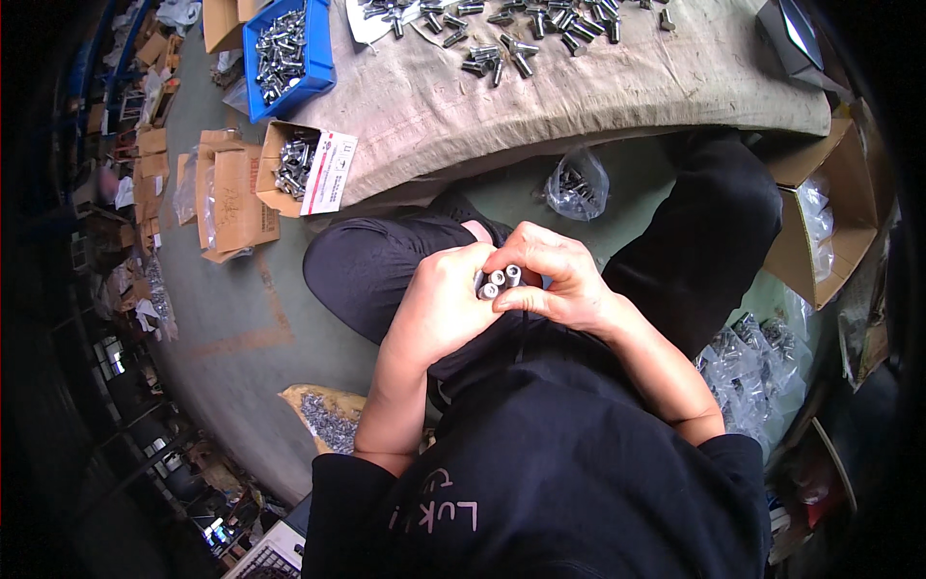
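Observation:
Above my lap, my left hand [444, 294] and my right hand [559, 275] meet around a small bunch of short metal tubes [498, 278]. Their round ends, with holes in the middle, face up between my thumbs and fingers. Both hands are closed on the bunch; the fingers underneath are partly hidden. Loose metal fittings [579, 27] of similar shine lie scattered across the cloth-covered table [617, 92] in front of me. On the floor beyond my hands sits a clear plastic bag [579, 185] with dark metal pieces in it.
Metal parts fill a blue bin [323, 58] and an open carton [280, 183] at the left. Another cardboard box [220, 193] stands beside them. To the right are a large open box [839, 212] and bagged parts [752, 372]. A yellowish sack [294, 398] of small pieces lies near my left elbow.

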Available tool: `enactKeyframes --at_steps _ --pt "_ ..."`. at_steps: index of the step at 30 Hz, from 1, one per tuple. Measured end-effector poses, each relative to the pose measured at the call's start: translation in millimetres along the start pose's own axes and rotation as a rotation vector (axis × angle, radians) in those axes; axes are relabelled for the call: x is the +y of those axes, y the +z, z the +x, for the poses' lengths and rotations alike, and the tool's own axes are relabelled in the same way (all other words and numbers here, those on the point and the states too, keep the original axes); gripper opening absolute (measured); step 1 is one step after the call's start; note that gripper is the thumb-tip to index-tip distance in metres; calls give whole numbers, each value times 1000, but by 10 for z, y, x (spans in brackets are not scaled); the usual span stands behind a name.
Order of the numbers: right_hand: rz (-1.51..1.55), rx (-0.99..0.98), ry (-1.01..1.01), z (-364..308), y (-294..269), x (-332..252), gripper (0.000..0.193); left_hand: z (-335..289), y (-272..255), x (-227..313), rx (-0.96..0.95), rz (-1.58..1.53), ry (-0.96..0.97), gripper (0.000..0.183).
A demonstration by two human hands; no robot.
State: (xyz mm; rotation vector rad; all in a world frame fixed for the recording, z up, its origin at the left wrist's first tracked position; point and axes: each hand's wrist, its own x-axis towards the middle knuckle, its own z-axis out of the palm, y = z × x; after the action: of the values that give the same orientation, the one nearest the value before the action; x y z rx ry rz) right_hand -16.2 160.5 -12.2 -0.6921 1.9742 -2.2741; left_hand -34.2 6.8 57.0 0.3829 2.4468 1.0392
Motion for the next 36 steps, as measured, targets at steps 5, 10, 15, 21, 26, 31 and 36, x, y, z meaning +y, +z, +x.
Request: enactKeyframes --at_steps 5,10,15,21,26,31,36 --pt "-7 40 78 -34 88 23 24 3 44 1 -2 126 18 20" --pt "115 164 177 -72 135 65 10 12 34 1 -19 20 -40 23" --pt "768 272 514 -109 68 73 7 2 57 -98 -60 -188 -113 26" --pt "543 250 394 -98 187 57 25 -16 167 -119 57 1 -103 22" --pt "50 182 111 -113 173 94 27 -15 196 -137 83 -12 -53 25" --pt "-25 248 36 -105 202 137 20 -19 193 -118 90 -5 -46 27" --pt "574 456 490 -114 191 138 10 -10 200 -79 78 -161 54 39"
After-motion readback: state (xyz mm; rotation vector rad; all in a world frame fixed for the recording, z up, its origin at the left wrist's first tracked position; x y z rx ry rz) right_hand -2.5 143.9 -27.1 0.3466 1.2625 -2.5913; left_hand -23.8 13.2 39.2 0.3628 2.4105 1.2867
